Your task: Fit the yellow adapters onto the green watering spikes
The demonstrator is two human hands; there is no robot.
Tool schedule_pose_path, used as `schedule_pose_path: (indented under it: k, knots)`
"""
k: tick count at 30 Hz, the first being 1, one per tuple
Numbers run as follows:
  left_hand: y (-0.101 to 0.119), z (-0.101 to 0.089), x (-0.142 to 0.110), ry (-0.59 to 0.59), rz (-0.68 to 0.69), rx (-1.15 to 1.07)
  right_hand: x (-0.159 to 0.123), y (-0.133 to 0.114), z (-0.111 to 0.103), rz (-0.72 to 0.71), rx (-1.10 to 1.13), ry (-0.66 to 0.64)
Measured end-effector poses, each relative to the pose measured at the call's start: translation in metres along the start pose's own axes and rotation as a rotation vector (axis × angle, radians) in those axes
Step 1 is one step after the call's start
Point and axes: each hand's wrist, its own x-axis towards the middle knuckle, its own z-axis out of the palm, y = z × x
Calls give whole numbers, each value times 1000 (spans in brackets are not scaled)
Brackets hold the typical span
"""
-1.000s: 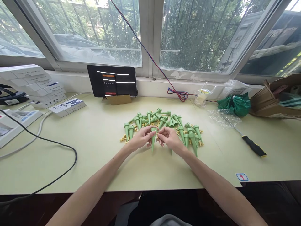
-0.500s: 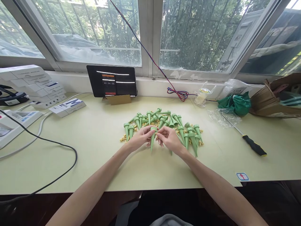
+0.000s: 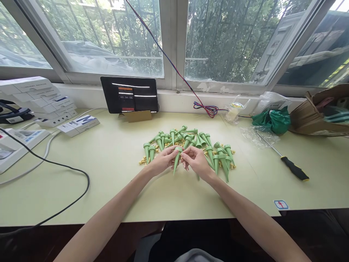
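Observation:
My left hand (image 3: 161, 162) pinches a green plastic cone spike (image 3: 176, 159) by its wide upper end, tip pointing down toward me. My right hand (image 3: 196, 161) has its fingers pinched together at the cone's top, on a small yellow piece I can barely see. Both hands hover just in front of a pile of several green cone spikes (image 3: 191, 143) lying on the pale yellow-green table (image 3: 109, 174). Small yellow fittings (image 3: 143, 160) lie scattered around the pile's edges.
A tablet with a timer (image 3: 129, 94) leans at the windowsill. White boxes (image 3: 40, 98), a power strip (image 3: 16, 140) and a black cable (image 3: 68, 171) lie left. A screwdriver (image 3: 293, 168), green bag (image 3: 272, 120) and cardboard box (image 3: 319, 112) are right.
The held cone has tilted slightly, its tip swinging a little left. Both hands stay at nearly the same spot.

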Motion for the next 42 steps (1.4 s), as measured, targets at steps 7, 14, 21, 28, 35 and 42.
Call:
schedule_pose_path:
  k: [7,14,21,28,35,42]
  knots:
    - [0,1,0,-6,-40,-105,-3,-2,3,-81,-44,-9]
    - [-3,1,1,-3,-84,-235,-4,-7,4,-111,12,-31]
    - [-2,1,2,-14,-96,-329,-4,-5,4,-145,29,-63]
    - [-1,-1,2,-5,-82,-310,-3,-6,5,-161,47,-69]
    - [18,-14,-1,175,146,-215,-3,-4,5,-187,-34,72]
    - [21,-18,-1,423,273,-131,-2,0,0,-159,-225,160]
